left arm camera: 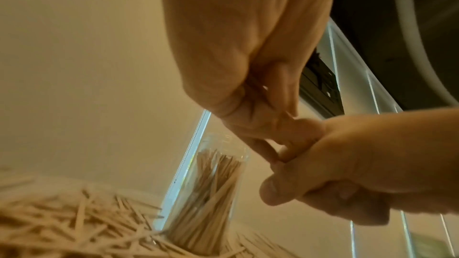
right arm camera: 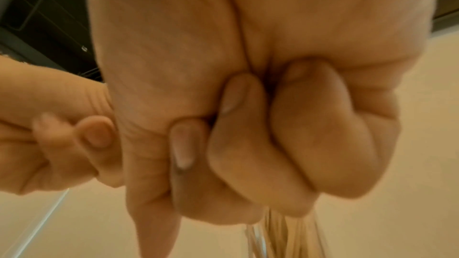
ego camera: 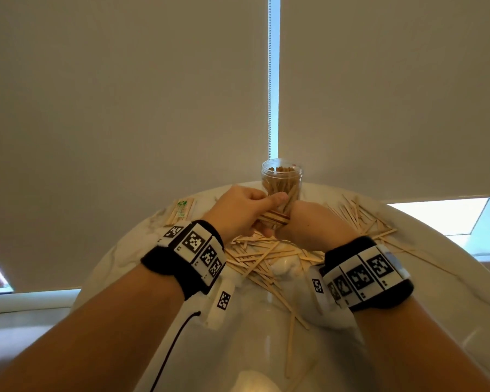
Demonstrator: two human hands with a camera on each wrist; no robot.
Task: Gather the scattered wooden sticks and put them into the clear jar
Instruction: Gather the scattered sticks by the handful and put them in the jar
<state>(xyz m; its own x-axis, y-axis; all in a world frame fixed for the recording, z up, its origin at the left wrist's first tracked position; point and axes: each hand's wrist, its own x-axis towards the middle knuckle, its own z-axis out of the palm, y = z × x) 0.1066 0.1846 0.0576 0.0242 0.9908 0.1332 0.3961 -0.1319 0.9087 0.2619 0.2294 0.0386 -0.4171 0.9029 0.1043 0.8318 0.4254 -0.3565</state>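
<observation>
Both hands are wrapped around the same bundle of sticks (ego camera: 272, 217) right now: my left hand (ego camera: 238, 213) has thumb over the top and fingers curled under, my right hand (ego camera: 311, 222) is fisted around the other end. The bundle lies sideways, just in front of the jar (ego camera: 281, 183), which stands near the far edge of the table (ego camera: 408, 227) and already looks mostly full. Loads of loose sticks (ego camera: 266, 258) are lying across the middle of the table and out toward the right edge, plus a small packet (ego camera: 181, 210) at the far left.

My guess for doing this bit well: square the ends up first, tip the bundle upright, then feed it into whatever gap is left. Jamming it in crooked will probably knock the jar over.
</observation>
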